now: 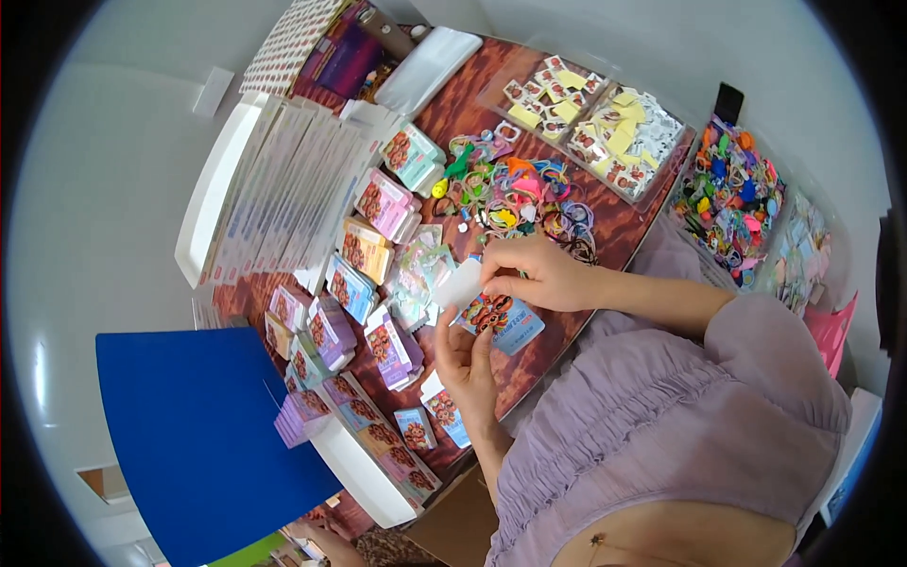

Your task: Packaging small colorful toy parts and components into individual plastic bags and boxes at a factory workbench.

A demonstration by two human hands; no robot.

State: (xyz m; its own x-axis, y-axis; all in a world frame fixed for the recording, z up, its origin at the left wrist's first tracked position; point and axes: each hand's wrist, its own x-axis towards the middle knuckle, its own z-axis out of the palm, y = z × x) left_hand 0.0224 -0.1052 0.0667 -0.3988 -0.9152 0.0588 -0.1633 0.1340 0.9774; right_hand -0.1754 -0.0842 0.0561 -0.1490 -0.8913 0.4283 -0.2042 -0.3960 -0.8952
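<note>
A brown table (567, 312) crowded with card packs, between white walls.

Left of the card (499, 319), stacked packs (364, 250) lie sorted by colour. My left hand (468, 364) grips the blue printed card from below, steadying it; my right hand (539, 274) pinches a white sleeve (460, 282) at its top. Hair ties (515, 194) lie beyond.

We see a small printed card (501, 319) with a blue lower edge and a picture of reddish-brown rings, held tilted above the wooden tabletop. Over its upper left corner sits a clear white-looking plastic sleeve (460, 283), pinched at its right edge.
</note>
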